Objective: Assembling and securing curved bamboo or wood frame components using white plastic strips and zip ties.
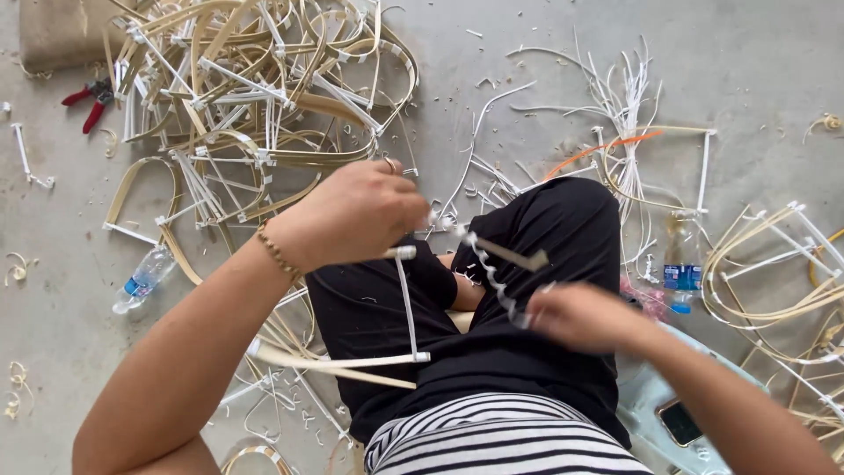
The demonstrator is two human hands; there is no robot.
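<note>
You have black trousers (492, 343) on your legs and a top with black and white stripes (492, 444) across your middle. Your arms are bare, with no sleeves. A thin gold chain bracelet (278, 255) goes round your left wrist, and a ring (389, 164) sits on a finger of your left hand (356, 211).

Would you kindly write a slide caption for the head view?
Seated on a grey concrete floor, left hand and right hand wind a white plastic strip around a bent cane frame.
</note>
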